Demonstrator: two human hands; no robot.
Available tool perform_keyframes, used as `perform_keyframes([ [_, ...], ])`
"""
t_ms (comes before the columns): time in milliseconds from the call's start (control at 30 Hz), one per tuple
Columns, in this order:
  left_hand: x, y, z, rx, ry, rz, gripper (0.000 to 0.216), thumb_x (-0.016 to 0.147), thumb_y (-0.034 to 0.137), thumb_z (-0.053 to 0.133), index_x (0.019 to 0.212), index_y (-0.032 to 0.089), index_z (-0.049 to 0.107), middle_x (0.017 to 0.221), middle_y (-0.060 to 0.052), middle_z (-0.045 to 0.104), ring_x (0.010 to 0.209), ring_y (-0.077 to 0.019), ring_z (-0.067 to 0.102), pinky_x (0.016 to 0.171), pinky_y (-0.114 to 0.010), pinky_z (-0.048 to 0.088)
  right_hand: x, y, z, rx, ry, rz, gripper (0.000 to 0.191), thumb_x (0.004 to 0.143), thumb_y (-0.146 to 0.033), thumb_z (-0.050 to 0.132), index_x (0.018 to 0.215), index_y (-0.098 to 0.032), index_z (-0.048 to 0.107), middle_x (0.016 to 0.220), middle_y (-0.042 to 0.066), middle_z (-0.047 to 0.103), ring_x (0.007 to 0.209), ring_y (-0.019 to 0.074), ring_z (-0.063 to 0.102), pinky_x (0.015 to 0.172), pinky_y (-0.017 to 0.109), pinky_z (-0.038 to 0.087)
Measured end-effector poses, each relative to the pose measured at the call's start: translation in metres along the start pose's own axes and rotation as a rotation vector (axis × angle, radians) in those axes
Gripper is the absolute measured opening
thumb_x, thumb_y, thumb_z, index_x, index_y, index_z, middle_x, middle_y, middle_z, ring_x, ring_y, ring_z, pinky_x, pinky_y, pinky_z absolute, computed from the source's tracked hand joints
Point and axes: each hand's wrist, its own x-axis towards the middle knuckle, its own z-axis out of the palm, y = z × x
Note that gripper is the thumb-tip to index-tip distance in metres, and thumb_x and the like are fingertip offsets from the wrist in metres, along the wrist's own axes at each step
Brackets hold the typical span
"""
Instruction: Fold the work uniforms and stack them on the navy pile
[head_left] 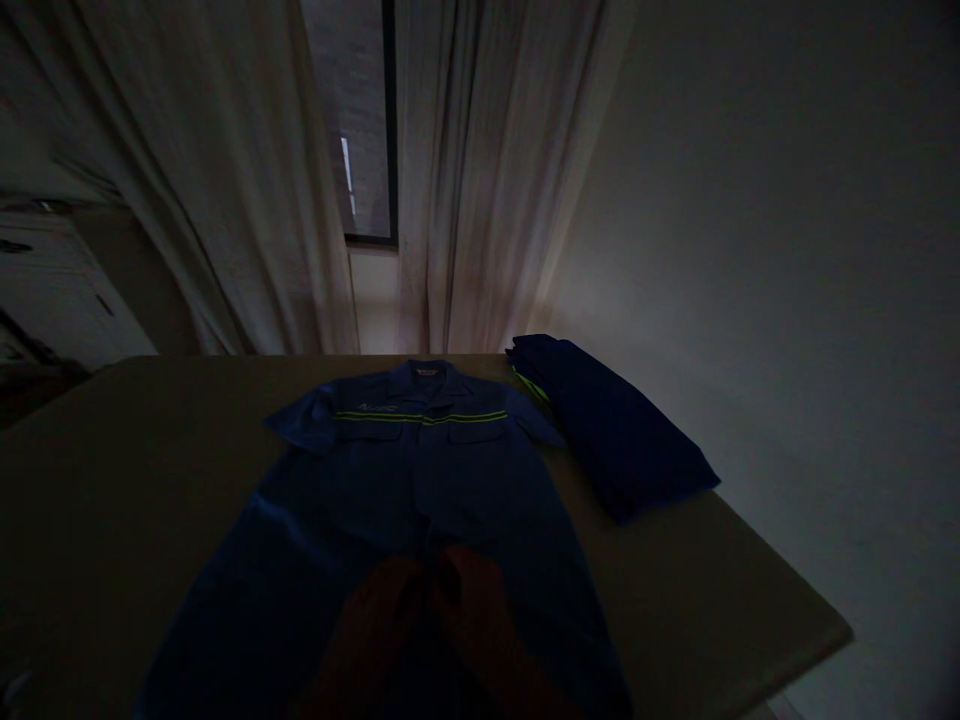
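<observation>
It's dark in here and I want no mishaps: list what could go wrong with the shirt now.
1. Dim light: the left hand and right hand meet low on the shirt front, barely visible, so a crease or skewed edge may go unnoticed.
2. The folded pile lies at the table's right edge beside a sleeve; tugging the shirt might nudge it off.

We count one shirt (405,470) near the middle, one folded pile (615,430) far right, one table (112,500), two curtains (225,180) far off, plus two hands near us: left hand (375,620), right hand (487,620).
</observation>
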Motion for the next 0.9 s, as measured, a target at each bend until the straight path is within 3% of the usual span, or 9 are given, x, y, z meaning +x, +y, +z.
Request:
perform_keyframes([
  [267,0.0,-0.002,0.002,0.052,0.001,-0.012,0.021,0.093,0.02,0.047,0.086,0.024,0.066,0.085,-0.004,0.072,0.078,-0.0186,0.069,0.073,-0.029,0.053,-0.004,-0.002,0.0,0.014,-0.038,-0.103,0.009,0.082,-0.017,0.064,0.089,-0.022,0.067,0.083,0.001,0.072,0.073,0.0159,0.067,0.066,0.024,0.042],
  [500,0.0,0.005,-0.004,0.072,0.01,-0.007,0.018,0.094,0.019,0.052,0.095,0.027,0.068,0.091,-0.001,0.073,0.084,-0.0174,0.071,0.076,-0.028,0.053,0.0,-0.004,0.0,-0.082,-0.071,0.009,0.005,0.085,-0.018,0.065,0.088,-0.022,0.067,0.083,0.003,0.073,0.074,0.0172,0.067,0.065,0.025,0.039],
  [700,-0.002,-0.004,0.0,0.083,0.035,0.082,0.022,0.096,0.019,0.05,0.102,0.03,0.069,0.102,-0.001,0.076,0.093,-0.0178,0.073,0.082,-0.027,0.057,0.0,0.0,-0.002,-0.044,-0.09,-0.052,0.003,0.086,-0.019,0.064,0.086,-0.021,0.067,0.078,0.001,0.071,0.069,0.0158,0.064,0.062,0.025,0.037],
  [900,0.0,-0.008,0.002,0.03,0.063,0.047,0.023,0.096,0.02,0.047,0.099,0.028,0.068,0.093,-0.001,0.076,0.085,-0.0174,0.074,0.076,-0.026,0.058,-0.002,0.003,-0.001,0.046,0.008,-0.069,0.016,0.094,-0.023,0.057,0.084,-0.021,0.069,0.08,0.002,0.071,0.076,0.0166,0.065,0.073,0.026,0.043],
])
